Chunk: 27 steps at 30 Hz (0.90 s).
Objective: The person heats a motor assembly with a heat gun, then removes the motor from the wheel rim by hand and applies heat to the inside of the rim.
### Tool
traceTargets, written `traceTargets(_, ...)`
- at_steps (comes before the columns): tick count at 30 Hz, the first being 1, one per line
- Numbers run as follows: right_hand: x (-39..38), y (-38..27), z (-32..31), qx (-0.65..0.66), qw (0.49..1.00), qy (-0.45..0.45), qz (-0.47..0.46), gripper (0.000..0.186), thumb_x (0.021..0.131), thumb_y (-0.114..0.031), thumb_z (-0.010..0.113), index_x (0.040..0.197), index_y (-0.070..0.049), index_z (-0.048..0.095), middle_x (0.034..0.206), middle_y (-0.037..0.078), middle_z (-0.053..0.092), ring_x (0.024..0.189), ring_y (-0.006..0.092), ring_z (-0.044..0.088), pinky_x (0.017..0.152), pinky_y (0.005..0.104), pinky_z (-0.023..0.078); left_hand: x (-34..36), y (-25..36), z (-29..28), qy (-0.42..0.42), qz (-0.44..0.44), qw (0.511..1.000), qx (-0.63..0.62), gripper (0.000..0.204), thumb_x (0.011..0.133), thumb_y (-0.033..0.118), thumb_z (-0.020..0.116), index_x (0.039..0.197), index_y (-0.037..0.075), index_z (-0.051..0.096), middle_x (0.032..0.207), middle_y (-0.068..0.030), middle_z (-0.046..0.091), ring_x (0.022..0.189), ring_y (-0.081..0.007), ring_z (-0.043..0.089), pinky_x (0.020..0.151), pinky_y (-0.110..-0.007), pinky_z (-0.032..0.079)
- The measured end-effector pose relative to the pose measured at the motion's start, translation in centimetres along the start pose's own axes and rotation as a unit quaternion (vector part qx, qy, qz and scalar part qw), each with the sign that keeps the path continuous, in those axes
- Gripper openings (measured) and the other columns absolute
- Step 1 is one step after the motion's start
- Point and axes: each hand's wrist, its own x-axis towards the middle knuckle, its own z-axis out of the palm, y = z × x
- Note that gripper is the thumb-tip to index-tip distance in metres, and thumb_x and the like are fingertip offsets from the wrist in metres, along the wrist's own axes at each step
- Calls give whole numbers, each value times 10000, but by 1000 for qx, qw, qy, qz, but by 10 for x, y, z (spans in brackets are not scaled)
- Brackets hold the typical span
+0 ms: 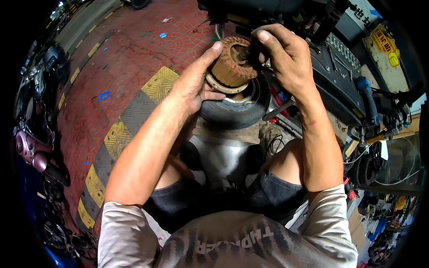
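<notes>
My left hand (pixel 193 82) grips a motor stator (pixel 230 73) from its left side, thumb on the upper rim and fingers beneath. The stator is a round, rust-brown core with windings around its edge, a pale ring at its base and a dark shaft in its middle. At its right side, my right hand (pixel 288 53) is closed, its fingers curled near the shaft. What those fingers hold, if anything, is hidden. Directly below the stator lies a small wheel with a black tyre (pixel 234 114), partly covered by it.
A wooden board (pixel 228 134) sits below the tyre, between my knees. To the right are a dark bench (pixel 333 67) with wrenches and a blue-and-black power tool (pixel 367 100). A yellow-and-black ramp strip (pixel 120 136) crosses the red paving at left. Motorcycles (pixel 38 143) stand at far left.
</notes>
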Motion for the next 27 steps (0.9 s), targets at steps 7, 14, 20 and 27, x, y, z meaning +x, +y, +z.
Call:
traceTargets(7,8,-3,8,18,1000,12,-16,221,1029,-193,661,1043,12,741,701,56,681,616,98,635,566,282,498,-8,6,0,24,14,999,24,873,813,744,735,1372,81,634,1226,-131,732,1124,-246,715,873,-458,594)
traceTargets(14,25,-15,21,72,995,34,-63,261,1019,-194,718,1161,25,712,898,14,704,771,69,616,683,249,517,3,4,-14,23,12,997,-76,928,819,693,717,1454,43,530,1341,-154,669,1156,-308,693,913,-521,567)
traceTargets(20,20,16,-9,11,995,72,66,383,987,-358,727,1095,8,759,779,101,716,705,128,648,671,304,530,5,15,-49,-86,-17,970,-225,908,871,743,633,1476,73,533,1359,-152,681,1156,-340,702,893,-593,578)
traceTargets(27,-4,63,-37,-140,965,-103,198,605,973,-565,675,1091,22,763,842,171,740,810,245,711,789,379,553,-3,19,-82,-73,46,965,-248,898,907,761,558,1543,131,479,1486,-157,588,1295,-414,605,929,-649,535)
